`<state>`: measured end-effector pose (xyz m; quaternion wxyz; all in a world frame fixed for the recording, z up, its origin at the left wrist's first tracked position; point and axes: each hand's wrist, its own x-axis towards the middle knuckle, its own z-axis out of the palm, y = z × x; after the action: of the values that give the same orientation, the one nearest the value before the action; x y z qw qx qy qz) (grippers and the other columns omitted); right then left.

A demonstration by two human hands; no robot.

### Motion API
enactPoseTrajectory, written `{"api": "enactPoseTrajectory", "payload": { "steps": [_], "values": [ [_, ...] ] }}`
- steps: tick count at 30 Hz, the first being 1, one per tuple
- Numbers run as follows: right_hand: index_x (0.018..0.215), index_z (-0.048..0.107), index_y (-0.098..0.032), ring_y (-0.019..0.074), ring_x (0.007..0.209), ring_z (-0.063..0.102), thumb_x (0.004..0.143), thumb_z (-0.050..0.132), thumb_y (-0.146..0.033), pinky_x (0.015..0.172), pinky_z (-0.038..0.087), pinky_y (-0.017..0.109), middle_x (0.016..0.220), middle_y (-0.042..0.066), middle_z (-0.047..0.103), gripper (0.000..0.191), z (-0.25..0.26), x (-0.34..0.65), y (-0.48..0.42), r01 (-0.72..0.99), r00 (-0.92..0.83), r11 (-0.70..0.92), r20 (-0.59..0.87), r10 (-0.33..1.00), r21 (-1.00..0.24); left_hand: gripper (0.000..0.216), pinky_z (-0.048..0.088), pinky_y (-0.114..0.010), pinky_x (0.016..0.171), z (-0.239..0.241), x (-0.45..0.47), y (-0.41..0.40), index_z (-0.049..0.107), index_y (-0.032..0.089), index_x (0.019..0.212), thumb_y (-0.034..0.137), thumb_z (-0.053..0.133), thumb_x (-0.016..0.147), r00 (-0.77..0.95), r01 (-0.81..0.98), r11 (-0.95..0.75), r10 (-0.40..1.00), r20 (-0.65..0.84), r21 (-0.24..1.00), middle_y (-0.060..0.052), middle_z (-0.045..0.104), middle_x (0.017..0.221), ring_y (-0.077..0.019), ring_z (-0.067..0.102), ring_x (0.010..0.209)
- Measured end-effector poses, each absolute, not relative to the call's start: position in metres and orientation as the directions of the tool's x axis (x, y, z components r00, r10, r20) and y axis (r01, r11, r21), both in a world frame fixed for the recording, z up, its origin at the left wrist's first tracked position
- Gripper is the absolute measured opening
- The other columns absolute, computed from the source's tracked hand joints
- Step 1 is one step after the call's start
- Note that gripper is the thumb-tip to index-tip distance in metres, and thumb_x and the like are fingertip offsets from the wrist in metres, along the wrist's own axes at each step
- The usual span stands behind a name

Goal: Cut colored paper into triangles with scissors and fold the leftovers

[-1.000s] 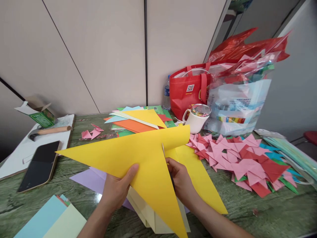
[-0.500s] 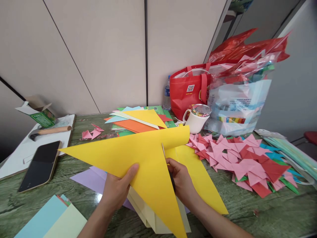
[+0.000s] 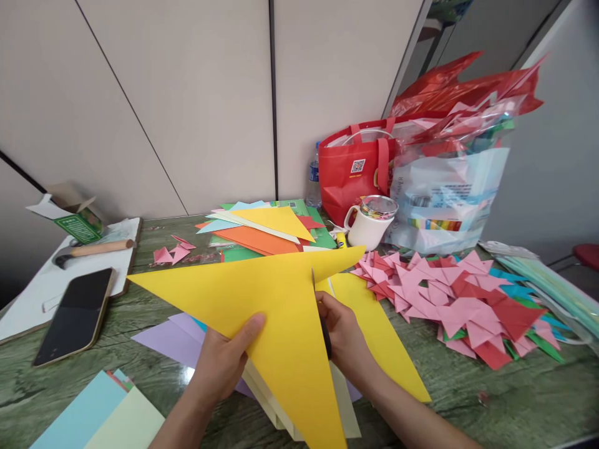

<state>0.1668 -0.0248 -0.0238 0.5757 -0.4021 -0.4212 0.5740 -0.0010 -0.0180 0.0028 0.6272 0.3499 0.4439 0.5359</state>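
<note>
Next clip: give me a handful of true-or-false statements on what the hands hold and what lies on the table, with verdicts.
1. The left hand grips the yellow sheet with its thumb on top. True.
2. The right hand is resting flat on the phone. False: it is at the yellow sheet, with a dark scissor blade at the paper; the phone lies untouched at the left.
3. A heap of pink and red folded triangles lies to the right of the hands. True.
4. The white mug lies tipped on its side. False: it stands upright by the red bag.
</note>
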Motion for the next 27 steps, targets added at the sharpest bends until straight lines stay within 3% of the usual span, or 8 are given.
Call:
{"api": "enactPoseTrajectory", "payload": {
  "steps": [13, 27],
  "values": [
    [0.080, 0.060, -0.020, 0.0167, 0.070, 0.064, 0.059, 0.076, -0.015, 0.061, 0.048, 0.024, 0.074, 0.000, 0.070, 0.026, -0.0222, 0.1679, -0.0261, -0.343, -0.007, 0.020, 0.024, 1.000, -0.939, 0.068, 0.056, -0.034, 0.080, 0.0050, 0.0001, -0.0216, 0.055, 0.021, 0.126, 0.033, 0.078, 0.063, 0.079, -0.369, 0.234, 0.972, -0.220, 0.899, -0.012, 0.069, 0.112, -0.0293, 0.064, 0.100],
    [0.076, 0.064, -0.020, 0.0140, 0.053, 0.060, 0.057, 0.078, -0.021, 0.052, 0.049, 0.024, 0.062, -0.002, 0.068, 0.023, -0.0152, 0.1640, -0.0278, -0.430, 0.017, -0.063, -0.077, 0.997, -0.901, 0.067, 0.056, -0.038, 0.081, 0.0025, 0.0022, -0.0218, 0.057, 0.020, 0.123, 0.033, 0.079, 0.061, 0.063, -0.350, 0.214, 0.977, -0.205, 0.912, -0.012, 0.067, 0.115, -0.0314, 0.064, 0.101]
  ]
}}
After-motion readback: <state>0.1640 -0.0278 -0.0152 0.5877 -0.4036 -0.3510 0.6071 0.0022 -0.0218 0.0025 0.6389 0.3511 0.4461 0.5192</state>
